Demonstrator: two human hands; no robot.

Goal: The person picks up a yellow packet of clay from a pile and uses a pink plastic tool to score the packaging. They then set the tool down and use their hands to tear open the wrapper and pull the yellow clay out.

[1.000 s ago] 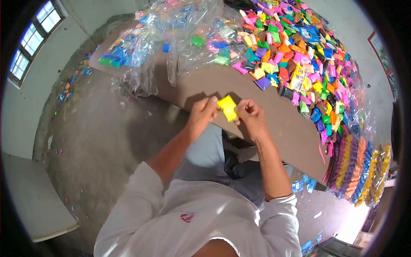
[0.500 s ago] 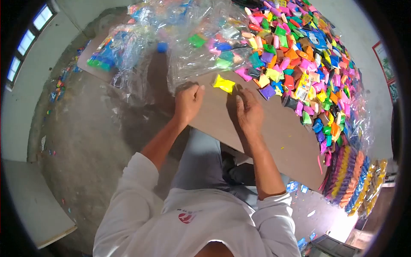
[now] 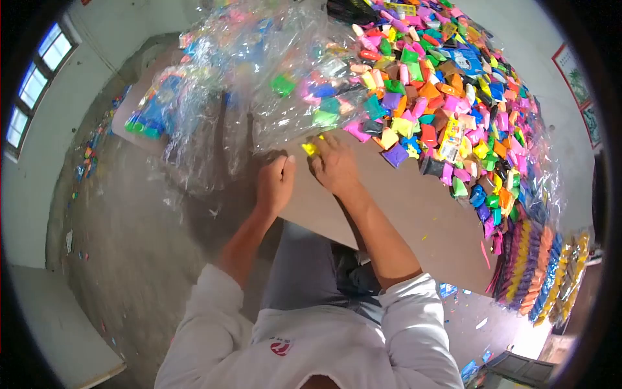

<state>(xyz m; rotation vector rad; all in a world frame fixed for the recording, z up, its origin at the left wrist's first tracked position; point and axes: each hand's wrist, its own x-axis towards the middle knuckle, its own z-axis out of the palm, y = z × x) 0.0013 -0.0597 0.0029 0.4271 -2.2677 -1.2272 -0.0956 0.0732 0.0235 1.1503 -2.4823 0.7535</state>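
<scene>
My right hand (image 3: 335, 167) lies over a small, shiny yellow packet (image 3: 311, 148) on the brown board (image 3: 382, 194). Its fingers are bent onto the packet, covering the packet's right part. To the left, my left hand (image 3: 275, 185) is closed in a fist with the thumb on top, at the board's near left edge. Whatever that fist may hold is hidden. Just beyond it is the lower edge of a large clear plastic bag (image 3: 278, 123), with several coloured packets showing in or under the film. A purple packet (image 3: 395, 155) sits right of my right hand.
A big heap of colourful small packets (image 3: 427, 97) covers the board's far right side. Long strips of bundled packets (image 3: 528, 272) stand at the right edge. More crumpled clear film (image 3: 194, 123) hangs over the left side. Scattered bits lie on the concrete floor (image 3: 142, 240).
My right hand has moved left and come down onto the yellow packet, which has shifted slightly left. My left fist stays near the bag's edge. The camera view has shifted a little.
</scene>
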